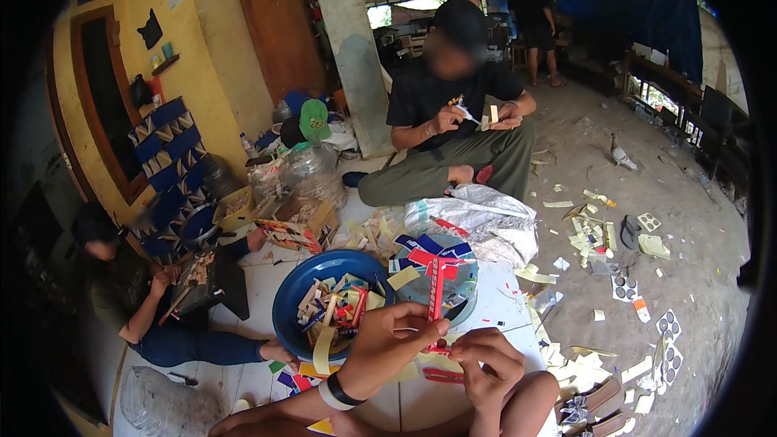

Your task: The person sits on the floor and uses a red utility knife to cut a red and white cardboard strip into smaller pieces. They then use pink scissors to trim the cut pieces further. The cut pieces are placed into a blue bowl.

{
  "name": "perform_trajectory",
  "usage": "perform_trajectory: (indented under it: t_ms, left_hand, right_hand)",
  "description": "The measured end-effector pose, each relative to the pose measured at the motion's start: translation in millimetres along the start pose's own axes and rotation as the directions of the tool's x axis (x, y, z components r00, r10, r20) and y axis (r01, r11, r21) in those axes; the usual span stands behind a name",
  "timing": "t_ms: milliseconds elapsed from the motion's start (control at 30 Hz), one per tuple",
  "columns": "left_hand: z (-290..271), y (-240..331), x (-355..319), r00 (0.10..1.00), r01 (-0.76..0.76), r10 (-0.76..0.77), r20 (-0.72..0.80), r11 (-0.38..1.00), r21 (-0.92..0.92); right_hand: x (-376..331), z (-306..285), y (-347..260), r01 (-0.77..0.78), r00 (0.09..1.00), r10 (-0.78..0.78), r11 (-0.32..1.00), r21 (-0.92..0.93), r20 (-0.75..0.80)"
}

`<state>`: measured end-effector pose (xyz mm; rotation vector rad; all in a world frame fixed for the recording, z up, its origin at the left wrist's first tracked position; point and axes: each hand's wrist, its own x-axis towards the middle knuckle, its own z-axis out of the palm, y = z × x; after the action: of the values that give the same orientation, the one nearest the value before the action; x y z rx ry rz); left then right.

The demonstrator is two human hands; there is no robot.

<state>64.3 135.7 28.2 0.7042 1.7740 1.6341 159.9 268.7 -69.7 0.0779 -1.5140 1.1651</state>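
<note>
Upright between my hands is a narrow red strip with white lettering, perhaps a folded sticker or a small wrapped piece. My left hand, with a black and a white band at its wrist, grips it between thumb and fingers. The fingers of my right hand are pinched close to its lower end; what they hold, if anything, is too small to make out. Just beyond my hands stands a blue basin full of small coloured pieces. Next to it, a pale round tub carries blue and red printed sheets.
A person sits cross-legged opposite, handling a small pale piece. Another person works at a dark board on the left. A white sack, a box of small pieces, paper scraps and sandals lie around. Someone stands far back.
</note>
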Motion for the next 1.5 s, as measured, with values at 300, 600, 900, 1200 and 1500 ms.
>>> perform_trajectory:
  t_ms: [300,600,900,1200,1500]
  left_hand:
    - [0.7,-4.4,0.0,0.988,0.151,-0.150,0.025,0.982,-0.112]
    - [-6.7,-38.1,3.2,0.927,0.369,-0.357,0.114,0.814,-0.448]
    - [7.1,-51.6,15.0,0.985,-0.166,0.165,0.042,0.985,0.045]
    - [6.1,-39.4,16.1,0.812,-0.583,0.550,0.197,0.738,0.339]
    - [42.0,-57.9,25.6,0.907,-0.422,0.406,0.115,0.864,0.274]
  right_hand:
    - [5.6,-11.1,-14.0,0.223,0.972,-0.192,0.937,-0.268,0.139]
    - [7.7,-17.8,-14.4,0.138,0.963,-0.059,0.946,-0.294,0.263]
    - [-7.5,-31.3,19.0,-0.395,0.916,0.395,0.919,0.013,-0.073]
    - [-11.7,-27.6,31.5,-0.576,0.789,0.608,0.684,0.448,0.085]
    - [-12.1,-10.8,22.2,-0.291,0.954,0.290,0.957,-0.002,-0.079]
